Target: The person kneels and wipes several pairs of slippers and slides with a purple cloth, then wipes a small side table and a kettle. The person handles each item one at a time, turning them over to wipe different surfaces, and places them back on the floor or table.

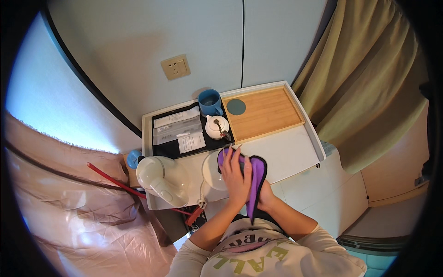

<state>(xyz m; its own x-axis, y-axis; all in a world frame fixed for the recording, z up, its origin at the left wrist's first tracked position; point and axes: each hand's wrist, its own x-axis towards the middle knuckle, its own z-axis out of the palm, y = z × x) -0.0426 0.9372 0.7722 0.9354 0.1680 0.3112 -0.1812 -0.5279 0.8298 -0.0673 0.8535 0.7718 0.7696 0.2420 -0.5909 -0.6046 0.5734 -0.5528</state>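
Note:
A purple cloth (259, 167) with black edging is folded between my two hands, above the front of a white tabletop. My left hand (236, 177) lies over it with fingers stretched and pressed against it. My right hand (266, 196) grips it from the other side, its fingers mostly hidden behind the cloth. Just beyond and left of my left hand lies a round white kettle base (210, 173), partly covered by the hand and cloth. Its cord ends in a plug (201, 203) at the table's front edge. A white electric kettle (161, 180) stands to the left.
Behind, a black tray (159, 150) bears flat packets (177, 129), a blue mug (210, 101) and a small white teapot (214, 129). A wooden tray (267, 115) with a round green coaster (236, 107) adjoins it. A curtain (369, 83) hangs right; a red pole (113, 177) leans left.

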